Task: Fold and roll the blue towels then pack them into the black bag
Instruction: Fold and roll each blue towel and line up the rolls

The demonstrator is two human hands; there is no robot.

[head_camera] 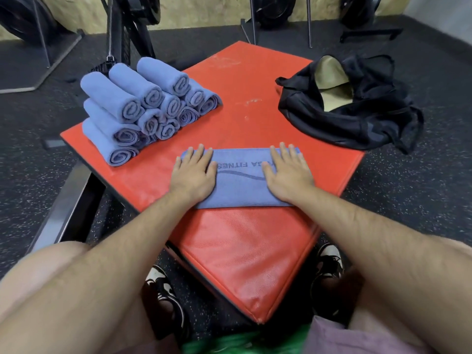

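Observation:
A folded blue towel point(241, 185) with dark lettering lies flat on the red padded box point(237, 251) in front of me. My left hand point(194, 175) presses flat on its left end, fingers straight. My right hand point(287, 172) presses flat on its right end the same way. A stack of several rolled blue towels point(143, 108) sits on the box's far left corner. The black bag point(357, 116) lies open at the far right, partly on the box, showing a tan lining.
Dark speckled rubber floor point(421, 187) surrounds the box. A metal frame bar point(69, 205) runs along the left. Gym machines point(127, 29) stand behind. My knees and two black-and-white shoes point(163, 284) are below the box's near corner.

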